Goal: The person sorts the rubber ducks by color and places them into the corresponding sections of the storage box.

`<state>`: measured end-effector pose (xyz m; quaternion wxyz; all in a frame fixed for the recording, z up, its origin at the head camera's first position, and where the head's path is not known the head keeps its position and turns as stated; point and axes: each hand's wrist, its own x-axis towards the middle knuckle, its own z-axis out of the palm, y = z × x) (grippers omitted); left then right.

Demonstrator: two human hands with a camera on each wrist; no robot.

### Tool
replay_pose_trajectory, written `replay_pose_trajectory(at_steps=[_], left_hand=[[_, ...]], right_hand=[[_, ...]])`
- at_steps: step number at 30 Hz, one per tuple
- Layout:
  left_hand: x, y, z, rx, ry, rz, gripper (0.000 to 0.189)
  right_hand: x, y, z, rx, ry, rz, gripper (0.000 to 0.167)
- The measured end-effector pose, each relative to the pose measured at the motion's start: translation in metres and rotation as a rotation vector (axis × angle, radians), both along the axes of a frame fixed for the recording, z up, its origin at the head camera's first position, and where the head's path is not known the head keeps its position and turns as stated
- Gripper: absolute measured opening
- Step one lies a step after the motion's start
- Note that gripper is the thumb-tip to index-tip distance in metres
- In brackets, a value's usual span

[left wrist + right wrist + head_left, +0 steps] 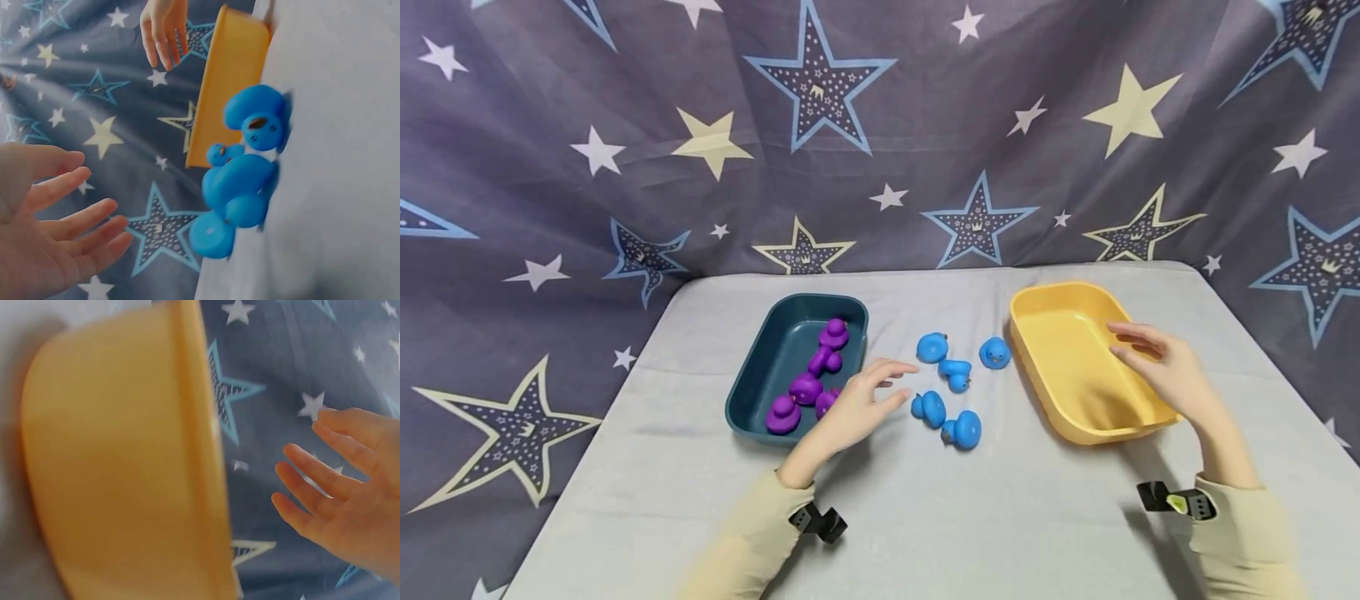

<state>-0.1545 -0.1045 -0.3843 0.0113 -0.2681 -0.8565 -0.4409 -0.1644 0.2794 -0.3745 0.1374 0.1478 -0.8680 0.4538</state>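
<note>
Between two bins, several blue rubber ducks [966, 430] lie scattered on the table, some tipped over. My left hand [859, 406] hovers beside them with loosely extended fingers, holding nothing; in the left wrist view the ducks [240, 181] are apart from its fingertips [119, 244]. Behind that hand is a dark teal bin [747, 400] with several purple rubber ducks [806, 388] inside, one partly hidden by the hand. Over the right side of a yellow bin [1052, 367], my right hand [1168, 371] is held up with relaxed fingers and nothing in them. No ducks show in the yellow bin.
A pale cloth covers the table [970, 517]. A dark star-patterned curtain [880, 125] hangs along the back and sides. The yellow bin's wall [119, 450] rises beside the right hand in the right wrist view.
</note>
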Motion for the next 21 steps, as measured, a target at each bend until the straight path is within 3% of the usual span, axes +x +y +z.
replay_pose_trajectory(at_steps=[7, 14, 16, 21], left_hand=[[-0.005, 0.016, -0.012, -0.048, -0.105, -0.057, 0.035], [-0.007, 0.024, -0.021, -0.139, -0.133, -0.068, 0.039], [-0.007, 0.025, -0.024, -0.159, -0.137, -0.060, 0.039], [-0.012, 0.026, -0.031, -0.185, -0.128, -0.052, 0.040]], right_hand=[[0.004, 0.032, -0.014, 0.011, -0.078, -0.091, 0.037], [0.005, 0.052, -0.029, 0.000, -0.133, -0.136, 0.040], [0.000, 0.064, -0.043, -0.010, -0.146, -0.139, 0.041], [-0.024, 0.104, -0.098, -0.017, -0.175, -0.191, 0.045]])
